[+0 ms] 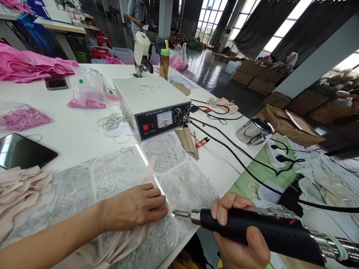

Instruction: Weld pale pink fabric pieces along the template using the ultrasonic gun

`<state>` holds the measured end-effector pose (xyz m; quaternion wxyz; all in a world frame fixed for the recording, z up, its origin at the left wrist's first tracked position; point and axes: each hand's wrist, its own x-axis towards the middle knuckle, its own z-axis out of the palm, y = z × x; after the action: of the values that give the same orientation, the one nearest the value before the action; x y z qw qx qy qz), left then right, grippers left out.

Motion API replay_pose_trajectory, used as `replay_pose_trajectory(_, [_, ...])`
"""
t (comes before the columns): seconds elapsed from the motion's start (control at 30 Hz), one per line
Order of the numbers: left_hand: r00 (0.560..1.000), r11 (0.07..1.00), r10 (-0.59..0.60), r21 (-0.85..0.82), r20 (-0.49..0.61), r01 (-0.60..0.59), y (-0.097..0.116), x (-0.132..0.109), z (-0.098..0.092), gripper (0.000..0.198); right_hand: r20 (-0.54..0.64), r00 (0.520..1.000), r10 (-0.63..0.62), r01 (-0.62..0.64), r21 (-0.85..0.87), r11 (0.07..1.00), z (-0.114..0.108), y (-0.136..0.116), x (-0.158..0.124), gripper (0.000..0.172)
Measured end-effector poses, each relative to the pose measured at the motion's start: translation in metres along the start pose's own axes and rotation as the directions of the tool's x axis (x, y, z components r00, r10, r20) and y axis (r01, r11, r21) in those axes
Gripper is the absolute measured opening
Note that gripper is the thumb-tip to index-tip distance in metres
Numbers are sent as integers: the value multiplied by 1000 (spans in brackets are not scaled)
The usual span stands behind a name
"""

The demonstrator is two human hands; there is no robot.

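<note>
My left hand lies palm down with its fingers curled together on a beige fabric strip. One end of the strip pokes out beyond the knuckles, and gathered folds trail back below the wrist. Underneath is a grey marble-patterned mat with a thin shiny strip across it. In my right hand is a thick black ultrasonic handpiece, gripped around its barrel. Its slim metal tip points left and sits close beside my left fingertips, at the fabric's edge; whether it touches the cloth I cannot tell.
A white control box stands behind the mat, its black cables running right. Orange snips, a steel cup and a tablet lie around. Stacked beige strips are at left. A person stands in the background.
</note>
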<state>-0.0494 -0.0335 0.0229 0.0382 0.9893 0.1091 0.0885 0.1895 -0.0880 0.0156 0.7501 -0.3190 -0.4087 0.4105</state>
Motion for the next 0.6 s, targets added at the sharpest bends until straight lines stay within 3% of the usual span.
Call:
replay_pose_trajectory(0.27, [1000, 1000, 2, -8, -15, -2, -1, -2, 3, 24, 2, 999, -34, 34, -54, 998, 9, 1, 1, 21])
replay_pose_trajectory(0.47, [1000, 1000, 6, -4, 18, -6, -2, -1, 3, 29, 56, 998, -34, 39, -88, 995, 9, -1, 0, 19])
replay_pose_trajectory(0.6, [1000, 1000, 11, -4, -24, -11, -2, 1, 2, 28, 97, 995, -16, 28, -128, 991, 10, -6, -2, 17])
